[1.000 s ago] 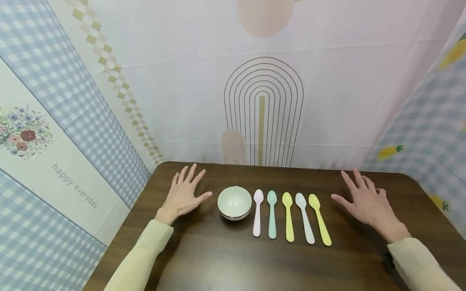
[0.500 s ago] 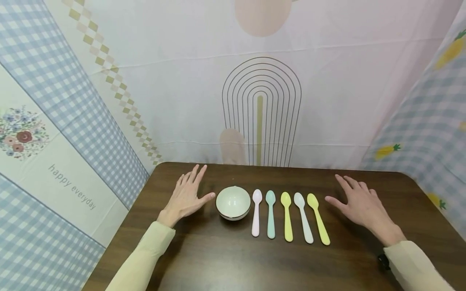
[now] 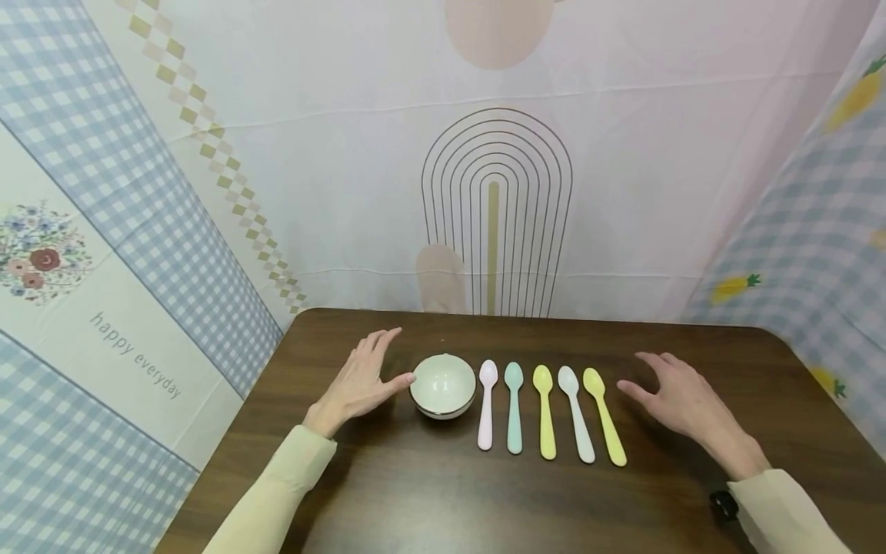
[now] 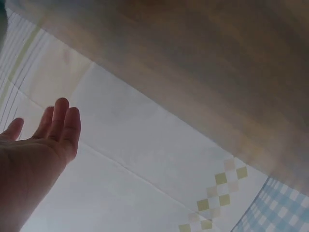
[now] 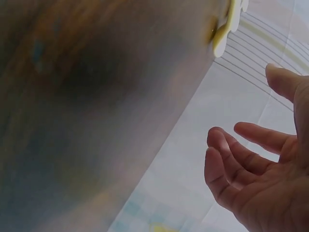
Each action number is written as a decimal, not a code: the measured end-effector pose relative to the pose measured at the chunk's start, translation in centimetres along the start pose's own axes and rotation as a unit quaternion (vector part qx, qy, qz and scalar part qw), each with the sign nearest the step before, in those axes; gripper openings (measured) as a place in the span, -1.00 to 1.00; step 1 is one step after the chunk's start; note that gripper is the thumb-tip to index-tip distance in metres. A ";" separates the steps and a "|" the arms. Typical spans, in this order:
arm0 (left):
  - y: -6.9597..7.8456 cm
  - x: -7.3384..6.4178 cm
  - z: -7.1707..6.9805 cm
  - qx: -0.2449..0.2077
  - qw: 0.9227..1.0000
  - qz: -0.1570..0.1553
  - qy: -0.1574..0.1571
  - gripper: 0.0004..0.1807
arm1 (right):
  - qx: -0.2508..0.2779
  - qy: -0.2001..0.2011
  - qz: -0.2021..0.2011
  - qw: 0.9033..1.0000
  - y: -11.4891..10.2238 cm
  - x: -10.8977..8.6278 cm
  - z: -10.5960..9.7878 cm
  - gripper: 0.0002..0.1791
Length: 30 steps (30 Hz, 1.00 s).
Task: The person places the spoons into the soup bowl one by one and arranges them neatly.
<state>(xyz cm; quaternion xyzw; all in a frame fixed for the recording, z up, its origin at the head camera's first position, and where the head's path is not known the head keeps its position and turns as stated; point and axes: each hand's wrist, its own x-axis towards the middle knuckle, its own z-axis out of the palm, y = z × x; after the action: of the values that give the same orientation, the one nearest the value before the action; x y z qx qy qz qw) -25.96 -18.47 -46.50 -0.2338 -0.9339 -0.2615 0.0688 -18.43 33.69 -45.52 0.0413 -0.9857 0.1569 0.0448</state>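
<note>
bowl (image 3: 443, 387) risks sliding into pink spoon (image 3: 487, 408) if nudged by the empty left hand (image 3: 358, 385), thumb by the rim; right hand (image 3: 685, 402) likewise empty, relaxed.

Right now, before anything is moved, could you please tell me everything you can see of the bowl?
The bowl is small, round and pale green-white, with a thin dark line along its rim and a glossy finish that looks ceramic. It stands upright on the brown table, its smooth inside facing up. A pale pink spoon lies just to its right, a narrow gap apart. The left hand has its thumb at the bowl's left rim; whether they touch, I cannot tell.
</note>
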 end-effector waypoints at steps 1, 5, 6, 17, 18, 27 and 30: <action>0.1 0.0 0.1 -0.006 1.000 0.001 -0.002 0.01 | 0.002 0.000 0.000 1.000 0.0 -0.1 0.0 -0.15; 0.7 0.0 0.2 -0.036 0.999 0.001 -0.010 0.00 | 0.015 0.005 -0.002 1.000 -0.3 -0.3 0.1 -0.21; 0.8 0.0 0.2 -0.041 0.999 0.000 -0.012 -0.01 | 0.018 0.007 -0.005 1.000 -0.3 -0.4 0.2 -0.23; 2.0 0.4 0.6 -0.090 0.995 0.007 -0.046 0.06 | 0.041 0.020 -0.012 0.999 -1.1 -1.1 0.6 -0.37; 2.1 0.4 0.7 -0.092 0.994 0.009 -0.050 0.07 | 0.044 0.017 -0.010 0.999 -1.2 -1.2 0.6 -0.38; 2.3 0.6 1.2 -0.106 0.991 0.048 -0.073 0.25 | 0.058 0.005 0.008 0.998 -1.7 -1.8 1.1 -0.46; 2.4 0.6 1.1 -0.102 0.991 0.055 -0.072 0.26 | 0.063 0.005 0.008 0.998 -1.9 -1.9 1.3 -0.48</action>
<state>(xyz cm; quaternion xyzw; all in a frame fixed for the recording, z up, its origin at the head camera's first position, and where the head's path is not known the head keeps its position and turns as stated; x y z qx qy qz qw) -25.35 -15.90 -46.21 -0.3088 -0.8905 -0.3341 -0.0085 -16.43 31.56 -46.40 0.0355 -0.9740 0.2191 0.0453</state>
